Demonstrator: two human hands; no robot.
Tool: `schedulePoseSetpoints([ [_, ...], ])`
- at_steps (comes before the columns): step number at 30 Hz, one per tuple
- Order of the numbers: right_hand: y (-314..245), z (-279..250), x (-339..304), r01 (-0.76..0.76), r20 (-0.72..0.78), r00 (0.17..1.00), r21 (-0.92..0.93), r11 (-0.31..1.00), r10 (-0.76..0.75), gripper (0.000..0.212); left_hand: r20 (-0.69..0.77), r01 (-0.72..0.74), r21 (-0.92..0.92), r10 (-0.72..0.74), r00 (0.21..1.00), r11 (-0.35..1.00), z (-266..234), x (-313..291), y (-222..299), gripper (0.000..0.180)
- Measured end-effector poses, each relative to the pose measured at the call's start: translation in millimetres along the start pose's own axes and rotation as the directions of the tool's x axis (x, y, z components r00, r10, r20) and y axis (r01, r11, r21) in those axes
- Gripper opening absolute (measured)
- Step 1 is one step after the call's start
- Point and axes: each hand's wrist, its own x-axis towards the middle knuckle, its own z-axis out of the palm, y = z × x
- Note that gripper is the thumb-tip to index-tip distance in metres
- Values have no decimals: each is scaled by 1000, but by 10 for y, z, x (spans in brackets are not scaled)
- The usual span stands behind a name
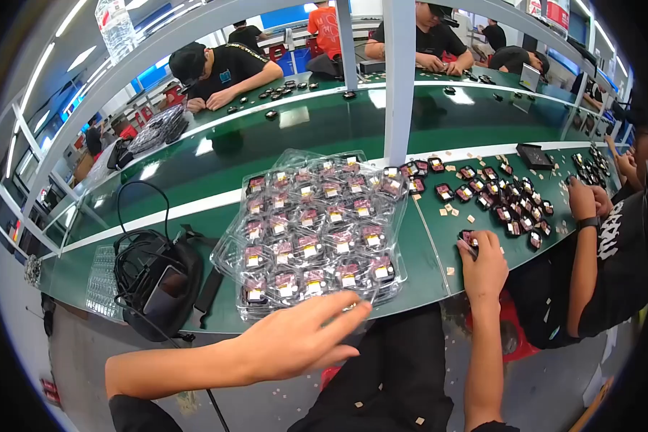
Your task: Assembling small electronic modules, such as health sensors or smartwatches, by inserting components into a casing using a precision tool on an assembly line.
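A stack of clear plastic trays (398, 248) lies in front of me on the green bench, its pockets filled with small black square pieces (309, 248) that bear pink, white and yellow labels. Over the near edge of these trays reaches my left hand (295, 338), fingers stretched out and nothing visibly gripped. To the right of the trays, my right hand (486, 268) is closed around one small black square piece (469, 239), partly covered by the fingers. Beyond it a loose heap of the same pieces (511, 209) is spread over the bench.
A black bag (158, 288) with cables stands left of the trays. A white post (397, 86) rises behind them. Small beige squares (450, 271) litter the bench, near a black box (534, 155). A co-worker's arm (585, 245) is close on my right; other people sit across.
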Motion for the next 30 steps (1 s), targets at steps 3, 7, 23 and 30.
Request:
schedulePoseSetpoints([
  [3, -39, 23, -40, -4, -34, 999, 4, 1000, 4, 26, -37, -238, 288, 259, 965, 928, -202, 82, -75, 66],
  [7, 10, 29, 3, 25, -62, 998, 6, 1000, -25, 25, 41, 99, 382, -124, 991, 919, -204, 62, -294, 65],
  [23, -21, 29, 22, -9, -49, 999, -9, 1000, 9, 28, -148, 252, 413, -208, 967, 875, 56, 282, -224, 69],
  [30, 20, 45, 8, 6, -58, 998, -19, 1000, -7, 28, -174, 273, 444, -217, 961, 854, 135, 338, -180, 70],
])
